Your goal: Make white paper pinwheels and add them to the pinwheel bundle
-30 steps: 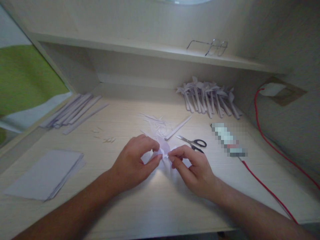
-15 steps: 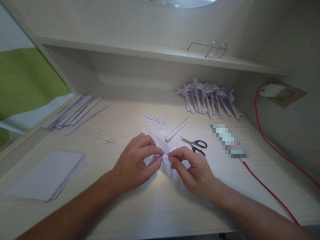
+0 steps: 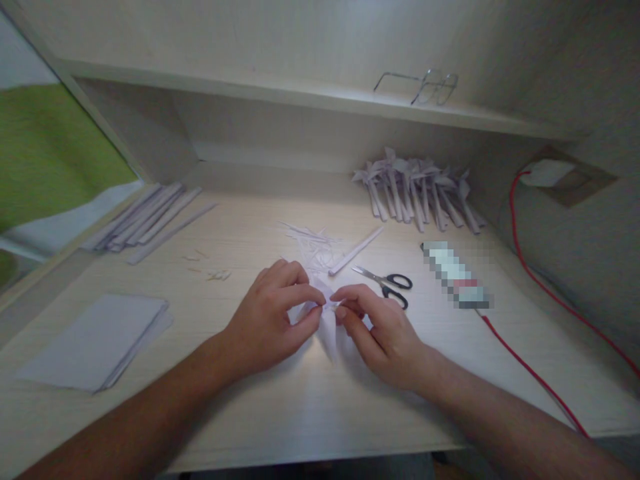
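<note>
— Pale wood desk (image 3: 280,413), lit brightest at the middle. On it?

— One small folded paper (image 3: 327,323), mid-desk, pinched from both sides. Left hand (image 3: 273,317) gripping its left edge between thumb and forefinger; right hand (image 3: 377,327) nipping the right edge the same way. Fingertips nearly touching over the fold.

— Counted anything else?

— One pair of scissors (image 3: 387,285), black handles, just beyond the right hand, blades pointing left. One loose paper stick (image 3: 356,251) lying slantwise beside them. One heap of thin clippings (image 3: 313,243) just past the hands; too tangled to number. A few crumbs of paper (image 3: 217,273) to the left of that.

— And the edges?

— Far left, one bundle of long strips (image 3: 147,217), perhaps eight or so, hard to separate. Near left, one stack of flat sheets (image 3: 97,340); count not readable. Far right, one cluster of finished pinwheels (image 3: 420,193), roughly a dozen, overlapping too much for certainty. Right of the scissors, one blurred oblong (image 3: 457,277), with one red cable (image 3: 530,370) running from it off the near edge and up the right wall to one socket (image 3: 547,173).

— Above?

— One shelf (image 3: 250,90) across the back, one pair of wire glasses (image 3: 425,87) resting on it. Beige walls; green-and-white fabric (image 3: 45,167) showing beyond the left side.
</note>
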`<state>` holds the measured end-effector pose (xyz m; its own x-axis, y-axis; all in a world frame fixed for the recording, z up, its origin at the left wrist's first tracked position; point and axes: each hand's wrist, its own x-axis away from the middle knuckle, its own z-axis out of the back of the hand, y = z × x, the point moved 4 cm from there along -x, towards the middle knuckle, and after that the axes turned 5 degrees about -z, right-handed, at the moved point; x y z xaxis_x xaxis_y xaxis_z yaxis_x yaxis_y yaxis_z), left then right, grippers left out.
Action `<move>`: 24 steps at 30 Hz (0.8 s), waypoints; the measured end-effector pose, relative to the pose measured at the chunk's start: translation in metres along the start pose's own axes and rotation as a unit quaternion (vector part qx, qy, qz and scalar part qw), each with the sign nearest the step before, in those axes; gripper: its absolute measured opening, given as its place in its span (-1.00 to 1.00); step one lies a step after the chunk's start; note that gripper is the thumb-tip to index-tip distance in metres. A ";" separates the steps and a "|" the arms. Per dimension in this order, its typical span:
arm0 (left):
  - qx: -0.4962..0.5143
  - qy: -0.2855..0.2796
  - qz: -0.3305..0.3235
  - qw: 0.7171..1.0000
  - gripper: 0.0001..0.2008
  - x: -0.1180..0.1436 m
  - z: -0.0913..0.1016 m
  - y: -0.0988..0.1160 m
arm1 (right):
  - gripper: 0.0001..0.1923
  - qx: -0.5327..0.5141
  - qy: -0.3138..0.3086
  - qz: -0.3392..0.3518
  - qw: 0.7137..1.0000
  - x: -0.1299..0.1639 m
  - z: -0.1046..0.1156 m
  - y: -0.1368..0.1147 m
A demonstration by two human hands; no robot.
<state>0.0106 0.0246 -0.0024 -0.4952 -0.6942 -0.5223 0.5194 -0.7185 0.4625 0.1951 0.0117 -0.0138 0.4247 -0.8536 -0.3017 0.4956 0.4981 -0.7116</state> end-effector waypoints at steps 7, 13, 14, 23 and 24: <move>0.006 0.005 -0.007 1.000 -0.86 -0.001 -0.001 0.000 | -0.77 -0.003 -0.037 0.015 0.999 0.002 -0.003 0.001; 0.006 -0.022 -0.011 1.000 -0.85 0.001 -0.001 -0.001 | -0.76 0.003 -0.030 0.020 0.999 0.001 -0.002 -0.001; 0.006 -0.024 -0.012 1.000 -0.85 0.001 -0.002 -0.001 | -0.76 0.004 -0.031 0.017 0.999 0.001 -0.002 -0.001; 0.000 -0.011 -0.015 1.000 -0.85 0.000 -0.002 0.000 | -0.75 0.002 -0.058 0.002 0.998 0.002 -0.005 0.004; 0.000 -0.013 -0.016 1.000 -0.84 0.000 -0.002 0.000 | -0.75 0.002 -0.058 0.004 0.998 0.002 -0.005 0.003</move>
<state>0.0117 0.0246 -0.0036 -0.5307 -0.6710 -0.5178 0.5026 -0.7410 0.4452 0.1939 0.0108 -0.0202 0.5131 -0.8264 -0.2320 0.4943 0.5055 -0.7072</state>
